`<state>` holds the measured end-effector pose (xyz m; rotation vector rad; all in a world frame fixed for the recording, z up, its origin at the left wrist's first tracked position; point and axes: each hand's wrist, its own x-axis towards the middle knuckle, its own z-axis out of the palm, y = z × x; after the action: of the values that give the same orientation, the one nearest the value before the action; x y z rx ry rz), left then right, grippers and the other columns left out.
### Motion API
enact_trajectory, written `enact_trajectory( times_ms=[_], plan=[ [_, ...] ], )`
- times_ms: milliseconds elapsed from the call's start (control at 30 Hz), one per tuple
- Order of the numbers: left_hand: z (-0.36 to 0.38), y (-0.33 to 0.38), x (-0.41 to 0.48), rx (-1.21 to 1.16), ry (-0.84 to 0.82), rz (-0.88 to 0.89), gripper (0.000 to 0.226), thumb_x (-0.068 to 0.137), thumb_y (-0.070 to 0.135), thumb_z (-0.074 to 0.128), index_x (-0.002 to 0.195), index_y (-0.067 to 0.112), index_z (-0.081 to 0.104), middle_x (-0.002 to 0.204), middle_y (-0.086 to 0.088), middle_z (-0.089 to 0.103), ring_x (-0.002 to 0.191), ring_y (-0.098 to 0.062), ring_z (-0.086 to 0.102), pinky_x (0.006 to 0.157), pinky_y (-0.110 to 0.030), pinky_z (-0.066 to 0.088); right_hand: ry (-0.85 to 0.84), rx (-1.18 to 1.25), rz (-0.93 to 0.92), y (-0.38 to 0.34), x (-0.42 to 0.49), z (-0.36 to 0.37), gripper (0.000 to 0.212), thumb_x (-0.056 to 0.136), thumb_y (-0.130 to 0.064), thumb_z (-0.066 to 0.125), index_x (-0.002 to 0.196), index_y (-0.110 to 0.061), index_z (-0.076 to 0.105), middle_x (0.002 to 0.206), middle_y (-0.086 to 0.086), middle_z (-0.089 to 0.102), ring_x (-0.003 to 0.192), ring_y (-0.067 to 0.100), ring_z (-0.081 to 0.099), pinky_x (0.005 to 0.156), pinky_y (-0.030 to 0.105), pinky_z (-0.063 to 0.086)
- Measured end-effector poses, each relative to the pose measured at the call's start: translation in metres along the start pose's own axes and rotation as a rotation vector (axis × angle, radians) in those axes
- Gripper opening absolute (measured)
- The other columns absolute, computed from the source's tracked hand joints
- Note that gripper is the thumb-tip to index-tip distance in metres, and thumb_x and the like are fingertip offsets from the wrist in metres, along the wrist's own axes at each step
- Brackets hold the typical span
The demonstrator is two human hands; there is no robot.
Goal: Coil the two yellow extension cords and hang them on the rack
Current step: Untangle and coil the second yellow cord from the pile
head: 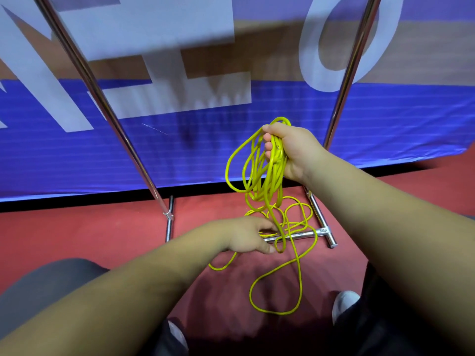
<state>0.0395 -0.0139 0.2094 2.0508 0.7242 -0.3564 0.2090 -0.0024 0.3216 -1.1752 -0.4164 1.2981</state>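
In front of the shiny chrome tube rack (102, 99), the left hand (246, 235) at lower centre brackets a strand of the thin yellow extension cord (260, 176), grip unclear, whose gathered loops the right hand (291, 150) clutches tightly, centre right.

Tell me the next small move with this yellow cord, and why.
Probably bring the left hand up with the strand at its fingertips and lay one more loop into the right hand. The right hand already grips a bundle of yellow cord loops, while the rest lies loose on the red floor, across the rack's base bar.
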Motion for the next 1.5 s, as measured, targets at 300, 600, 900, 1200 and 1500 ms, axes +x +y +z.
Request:
enact_trajectory(
  times_ms=[300,600,900,1200,1500],
  plan=[
    [0.036,-0.020,0.018,0.259,-0.216,0.201,0.036,0.094,0.016,0.071,0.127,0.028,0.067,0.136,0.006,0.065,0.126,-0.016,0.059,0.111,-0.039,0.045,-0.193,0.148,0.047,-0.028,-0.014,-0.007,0.017,0.107,-0.021,0.058,0.099,-0.006,0.062,0.061,-0.007,0.050,0.040,0.002,0.045,0.036,0.016,0.038],
    [-0.020,-0.039,0.022,0.734,-0.086,-0.077,0.021,0.102,0.029,0.061,0.112,0.012,0.066,0.106,-0.013,0.071,0.098,-0.031,0.065,0.078,-0.035,0.049,-0.227,0.043,0.049,-0.041,-0.026,-0.025,0.017,0.106,-0.025,0.058,0.103,-0.010,0.066,0.061,-0.010,0.050,0.038,0.002,0.042,0.035,0.017,0.034],
    [-0.104,-0.012,-0.032,0.216,0.361,-0.366,0.022,0.104,0.025,0.052,0.099,0.006,0.063,0.065,-0.005,0.075,0.036,-0.017,0.052,0.043,-0.020,0.042,-0.310,-0.488,-0.134,-0.050,-0.052,-0.036,0.027,0.100,-0.024,0.067,0.076,-0.011,0.061,0.055,0.007,0.046,0.039,0.019,0.039,0.043,0.027,0.037],
    [-0.187,0.090,-0.109,-0.888,0.577,-0.266,0.018,0.105,0.019,0.058,0.093,0.007,0.063,0.077,-0.009,0.066,0.063,-0.012,0.071,0.049,-0.021,0.058,-0.268,-0.467,-0.277,-0.048,-0.074,-0.018,0.022,0.101,-0.016,0.064,0.084,-0.003,0.068,0.056,0.015,0.057,0.043,0.027,0.050,0.046,0.031,0.047],
    [-0.169,0.111,-0.148,-0.884,0.618,0.108,0.018,0.095,-0.006,0.065,0.110,0.003,0.067,0.095,-0.014,0.071,0.082,-0.021,0.072,0.077,-0.034,0.064,-0.328,-0.105,-0.159,-0.043,-0.074,0.019,0.006,0.104,-0.010,0.061,0.098,-0.010,0.059,0.075,0.008,0.056,0.063,0.022,0.065,0.070,0.044,0.062]
  ],
)
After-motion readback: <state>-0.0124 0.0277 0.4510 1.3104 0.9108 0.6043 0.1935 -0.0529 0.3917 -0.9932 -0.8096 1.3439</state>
